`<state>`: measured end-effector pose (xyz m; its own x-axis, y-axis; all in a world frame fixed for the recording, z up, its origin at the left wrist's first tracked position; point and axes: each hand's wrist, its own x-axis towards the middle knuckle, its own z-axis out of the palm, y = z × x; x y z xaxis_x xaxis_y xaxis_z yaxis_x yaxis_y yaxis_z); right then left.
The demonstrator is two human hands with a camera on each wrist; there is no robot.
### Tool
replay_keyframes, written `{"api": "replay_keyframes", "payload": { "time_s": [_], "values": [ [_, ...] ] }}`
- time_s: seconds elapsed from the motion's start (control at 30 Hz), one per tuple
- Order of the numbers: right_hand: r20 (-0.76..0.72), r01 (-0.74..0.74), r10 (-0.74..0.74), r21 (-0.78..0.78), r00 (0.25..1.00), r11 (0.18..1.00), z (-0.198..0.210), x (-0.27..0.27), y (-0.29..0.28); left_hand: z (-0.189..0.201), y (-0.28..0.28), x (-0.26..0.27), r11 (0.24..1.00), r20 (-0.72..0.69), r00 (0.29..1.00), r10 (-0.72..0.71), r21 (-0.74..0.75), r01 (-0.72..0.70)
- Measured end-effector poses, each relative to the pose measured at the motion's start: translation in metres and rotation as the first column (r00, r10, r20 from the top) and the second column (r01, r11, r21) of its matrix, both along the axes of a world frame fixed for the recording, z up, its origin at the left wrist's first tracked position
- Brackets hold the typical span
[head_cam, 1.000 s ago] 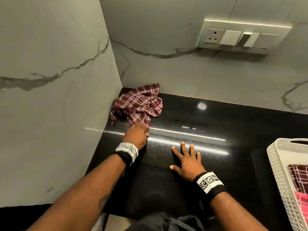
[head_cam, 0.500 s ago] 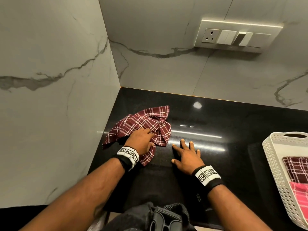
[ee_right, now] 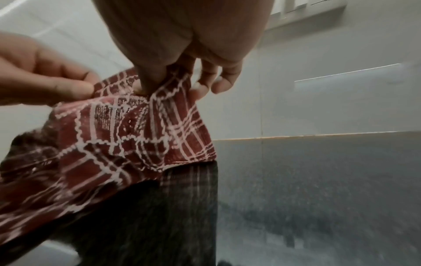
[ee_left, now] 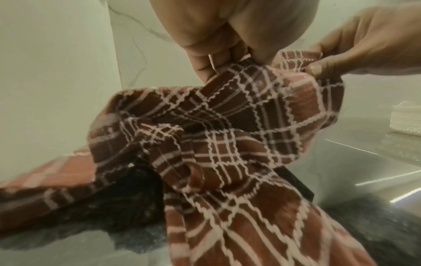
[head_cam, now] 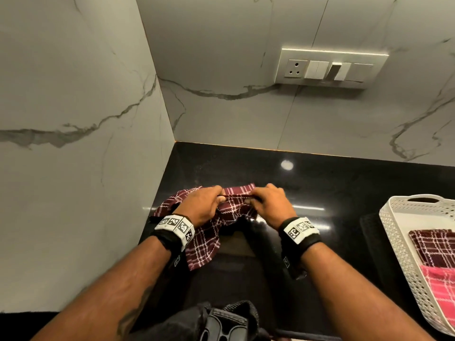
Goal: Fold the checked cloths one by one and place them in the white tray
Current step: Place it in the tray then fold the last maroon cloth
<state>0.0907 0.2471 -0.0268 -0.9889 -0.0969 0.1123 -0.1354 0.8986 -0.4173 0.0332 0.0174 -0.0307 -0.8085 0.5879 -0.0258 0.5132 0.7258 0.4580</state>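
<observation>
While the fingers [ee_left: 205, 66] of the left hand [head_cam: 202, 207] pinch one stretch of a hem, the fingers [ee_right: 150, 79] of the right hand [head_cam: 270, 205] pinch the same hem just beside them, thumbs on the near side and knuckles close together. Between the two grips the maroon checked cotton cloth with white lines [head_cam: 231, 205] is pulled into a short taut edge that runs left to right; this is the only straight line in it. Below the fingers the rest hangs crumpled and bunched, trailing down and back toward the person, with one loose flap lying on the glossy black stone table [head_cam: 332, 183] under the left wrist.

Well off to the right of the fingers stands the white perforated plastic tray [head_cam: 394, 232], holding a folded maroon checked cloth [head_cam: 433, 247] and, nearer the person, a folded pink checked cloth [head_cam: 440, 284].

Beyond the fingers the table meets grey-veined pale marble wall panels [head_cam: 234, 114], which also close the corner to the left. A white socket-and-switch plate [head_cam: 330, 70] sits on the far wall, above and right of the hands.
</observation>
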Motion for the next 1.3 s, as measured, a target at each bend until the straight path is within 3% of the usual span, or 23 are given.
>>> {"api": "replay_keyframes", "payload": {
  "time_s": [0.07, 0.23, 0.37, 0.4, 0.47, 0.57, 0.63, 0.67, 0.73, 0.8, 0.9, 0.97, 1.0, 1.07, 1.13, 1.2, 1.3],
  "values": [
    [-0.068, 0.031, -0.034, -0.045, 0.997, 0.998, 0.011, -0.004, 0.008, 0.005, -0.004, -0.002, 1.0, 0.012, 1.0, 0.018, 0.0, -0.018],
    [-0.055, 0.08, -0.088, -0.123, 0.995, 0.989, 0.036, -0.018, 0.014, 0.016, 0.001, 0.001, 0.994, 0.048, 0.998, 0.035, 0.105, -0.04],
    [-0.151, 0.255, -0.263, -0.075, 0.953, 0.964, 0.048, -0.025, 0.015, 0.032, 0.015, 0.006, 0.989, 0.112, 0.994, 0.02, 0.144, -0.036],
    [-0.115, 0.289, -0.302, -0.118, 0.946, 0.95, 0.051, -0.026, 0.016, 0.034, 0.019, 0.009, 0.989, 0.127, 0.992, -0.022, 0.15, 0.002],
    [0.013, 0.297, -0.315, -0.369, 0.949, 0.881, 0.056, -0.028, 0.015, 0.034, 0.029, 0.017, 0.981, 0.196, 0.966, -0.168, 0.127, 0.145],
    [0.136, 0.284, -0.265, -0.687, 0.955, 0.669, 0.061, -0.026, 0.009, 0.032, 0.044, 0.024, 0.955, 0.302, 0.907, -0.293, 0.13, 0.265],
    [0.134, 0.266, -0.251, -0.737, 0.959, 0.622, 0.064, -0.023, 0.003, 0.04, 0.047, 0.022, 0.948, 0.201, 0.945, -0.257, 0.241, 0.206],
    [0.135, 0.258, -0.24, -0.745, 0.961, 0.615, 0.065, -0.022, 0.001, 0.044, 0.048, 0.018, 0.936, 0.07, 0.982, -0.174, 0.323, 0.143],
    [0.177, 0.264, -0.2, -0.754, 0.964, 0.601, 0.063, -0.022, -0.001, 0.055, 0.047, 0.009, 0.89, -0.155, 0.988, 0.014, 0.452, 0.058],
    [0.222, 0.259, -0.135, -0.765, 0.966, 0.59, 0.063, -0.02, 0.001, 0.069, 0.052, -0.006, 0.921, -0.203, 0.978, -0.035, 0.375, 0.111],
    [0.199, 0.193, -0.055, -0.784, 0.978, 0.59, 0.063, -0.017, 0.006, 0.084, 0.061, -0.027, 0.959, 0.1, 0.965, -0.242, 0.178, 0.222],
    [0.145, 0.18, -0.108, -0.747, 0.984, 0.64, 0.067, -0.014, 0.011, 0.091, 0.066, -0.038, 0.967, 0.145, 0.962, -0.233, 0.142, 0.213],
    [0.108, 0.183, -0.15, -0.682, 0.983, 0.708, 0.069, -0.013, 0.015, 0.096, 0.066, -0.042, 0.976, 0.101, 0.973, -0.206, 0.095, 0.197],
    [0.071, 0.199, -0.188, -0.47, 0.98, 0.86, 0.071, -0.01, 0.026, 0.107, 0.065, -0.049, 0.986, -0.014, 0.986, -0.167, 0.002, 0.167],
    [0.105, 0.237, -0.217, -0.249, 0.971, 0.939, 0.068, -0.005, 0.041, 0.116, 0.059, -0.059, 0.989, -0.124, 0.982, -0.143, -0.038, 0.14],
    [0.114, 0.331, -0.321, -0.085, 0.94, 0.94, 0.066, 0.002, 0.057, 0.125, 0.051, -0.073, 0.993, -0.227, 0.968, -0.11, -0.057, 0.1],
    [0.068, 0.468, -0.467, -0.001, 0.882, 0.884, 0.078, 0.003, 0.082, 0.141, 0.04, -0.089, 0.997, -0.303, 0.951, -0.064, -0.053, 0.05]
  ]
}}
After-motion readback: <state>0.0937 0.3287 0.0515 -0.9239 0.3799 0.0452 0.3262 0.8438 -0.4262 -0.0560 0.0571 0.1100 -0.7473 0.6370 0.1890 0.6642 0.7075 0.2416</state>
